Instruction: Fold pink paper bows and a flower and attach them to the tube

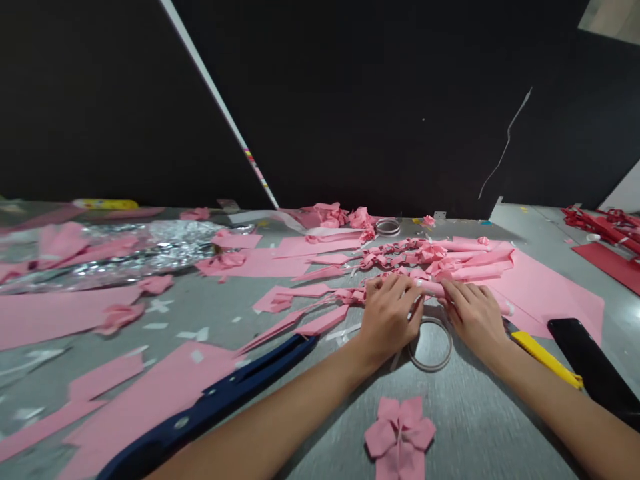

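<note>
A rolled pink paper tube (433, 288) lies across the middle of the grey table. My left hand (390, 313) is closed round its left part, where twisted pink paper strips (350, 295) fan out to the left. Closed on the right part of the same tube is my right hand (473, 313). A tape roll (431, 365) lies flat just below and between the hands. Nearer to me sits a folded pink paper flower (400, 433). Beyond the hands are more pink rolls (480, 260) with paper blossoms.
Dark blue scissors (215, 400) lie left of my left arm. A yellow cutter (547, 360) and black phone (590, 360) are at the right. Silver foil (165, 250) and pink sheets (165, 380) cover the left. A black panel (350, 100) stands behind; red paper (610, 263) lies far right.
</note>
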A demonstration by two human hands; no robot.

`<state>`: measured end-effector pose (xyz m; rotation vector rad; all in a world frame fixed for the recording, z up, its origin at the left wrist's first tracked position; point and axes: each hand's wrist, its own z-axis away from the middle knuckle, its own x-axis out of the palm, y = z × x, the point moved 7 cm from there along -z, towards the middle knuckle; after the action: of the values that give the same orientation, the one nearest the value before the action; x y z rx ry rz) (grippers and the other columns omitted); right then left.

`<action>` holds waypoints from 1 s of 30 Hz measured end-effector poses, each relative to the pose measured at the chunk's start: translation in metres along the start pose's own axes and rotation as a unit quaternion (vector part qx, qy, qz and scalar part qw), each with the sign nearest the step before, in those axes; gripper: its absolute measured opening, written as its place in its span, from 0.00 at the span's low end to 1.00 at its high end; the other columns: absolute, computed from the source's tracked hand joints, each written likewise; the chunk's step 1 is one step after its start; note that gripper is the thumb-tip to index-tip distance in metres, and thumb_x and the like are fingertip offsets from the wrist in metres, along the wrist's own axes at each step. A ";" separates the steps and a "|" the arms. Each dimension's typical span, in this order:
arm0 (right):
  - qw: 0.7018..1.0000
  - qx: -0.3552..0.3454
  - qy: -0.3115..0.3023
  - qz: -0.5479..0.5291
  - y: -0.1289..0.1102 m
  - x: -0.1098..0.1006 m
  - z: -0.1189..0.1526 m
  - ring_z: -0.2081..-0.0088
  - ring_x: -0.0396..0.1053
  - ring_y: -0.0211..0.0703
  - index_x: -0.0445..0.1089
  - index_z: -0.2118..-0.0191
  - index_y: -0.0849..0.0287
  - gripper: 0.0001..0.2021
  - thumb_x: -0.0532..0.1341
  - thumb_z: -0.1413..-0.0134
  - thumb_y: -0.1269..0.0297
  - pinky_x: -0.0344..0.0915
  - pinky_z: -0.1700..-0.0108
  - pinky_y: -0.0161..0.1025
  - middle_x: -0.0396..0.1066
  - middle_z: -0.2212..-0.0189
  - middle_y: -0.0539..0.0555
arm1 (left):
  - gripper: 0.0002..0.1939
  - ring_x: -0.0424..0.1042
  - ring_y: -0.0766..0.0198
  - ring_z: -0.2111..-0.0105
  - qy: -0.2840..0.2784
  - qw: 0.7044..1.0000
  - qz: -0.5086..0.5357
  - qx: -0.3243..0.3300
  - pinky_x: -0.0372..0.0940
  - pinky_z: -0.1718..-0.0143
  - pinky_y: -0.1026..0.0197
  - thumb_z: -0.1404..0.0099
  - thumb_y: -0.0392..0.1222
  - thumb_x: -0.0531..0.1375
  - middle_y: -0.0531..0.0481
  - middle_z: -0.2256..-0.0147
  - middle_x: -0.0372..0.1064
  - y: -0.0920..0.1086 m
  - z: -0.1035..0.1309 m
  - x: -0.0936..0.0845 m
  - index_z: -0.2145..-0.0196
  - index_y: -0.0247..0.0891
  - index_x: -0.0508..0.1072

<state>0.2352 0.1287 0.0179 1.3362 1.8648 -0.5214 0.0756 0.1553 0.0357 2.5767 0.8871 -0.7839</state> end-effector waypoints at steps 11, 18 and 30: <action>0.999 -0.029 -0.015 0.018 -0.004 0.006 0.003 0.60 0.79 0.51 0.75 0.42 0.64 0.13 0.59 0.25 0.70 0.61 0.55 0.48 0.85 0.52 0.60 | 0.05 0.71 0.53 0.60 -0.077 0.995 -0.048 0.049 0.56 0.50 0.47 0.25 0.34 0.63 0.49 0.63 0.77 0.003 0.005 0.018 0.60 0.41 0.77; 0.998 -0.041 -0.034 0.034 -0.008 0.004 0.003 0.58 0.79 0.52 0.75 0.42 0.63 0.13 0.60 0.26 0.69 0.59 0.53 0.49 0.84 0.50 0.61 | 0.05 0.72 0.53 0.59 -0.087 0.993 -0.047 0.065 0.56 0.48 0.46 0.25 0.38 0.65 0.49 0.63 0.77 0.005 0.005 0.021 0.63 0.40 0.76; 0.997 -0.030 -0.052 0.044 -0.008 0.005 0.002 0.59 0.79 0.52 0.74 0.40 0.64 0.14 0.58 0.24 0.67 0.58 0.53 0.50 0.84 0.51 0.62 | 0.08 0.72 0.53 0.59 -0.096 0.993 -0.037 0.059 0.57 0.48 0.46 0.25 0.33 0.61 0.48 0.62 0.78 0.003 0.003 0.019 0.62 0.40 0.77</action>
<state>0.2276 0.1271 0.0117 1.3195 1.7165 -0.4780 0.0888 0.1601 0.0225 2.5250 0.9057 -1.1148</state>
